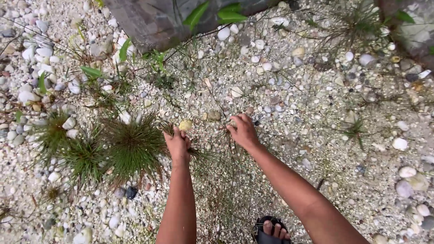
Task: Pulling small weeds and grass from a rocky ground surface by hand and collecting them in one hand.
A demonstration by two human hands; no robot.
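Observation:
My left hand [177,144] is closed around a thin bunch of wiry grass stems [199,156] at the right edge of a round grass tuft [133,145]. My right hand [244,131] is down on the gravel [298,113] just to the right, its fingers curled into thin grass stalks [226,135] at the ground; how firmly it grips them I cannot tell. Both arms reach forward from the bottom of the view.
Two more grass tufts [81,156] grow to the left. A large dark stone block [153,20] with green leaves [217,13] stands at the top. Another stone [416,31] is at the top right. My sandalled foot [271,230] is at the bottom. White pebbles lie everywhere.

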